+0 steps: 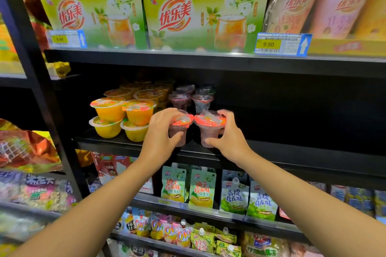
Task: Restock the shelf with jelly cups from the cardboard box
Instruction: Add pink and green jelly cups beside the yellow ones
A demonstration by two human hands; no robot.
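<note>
My left hand (160, 135) grips a purple jelly cup with a red lid (180, 127) at the front of the middle black shelf (271, 152). My right hand (227, 137) grips a second purple jelly cup (210, 129) right beside it, their lids touching. Both cups stand at or just above the shelf's front edge. Behind them stand several more purple jelly cups (191, 98) in rows. The cardboard box is out of view.
Stacked orange and yellow jelly cups (123, 117) fill the shelf to the left of my hands. To the right the middle shelf is dark and bare. Green drink multipacks (200, 14) sit on the shelf above, pouches (202, 188) on the shelf below.
</note>
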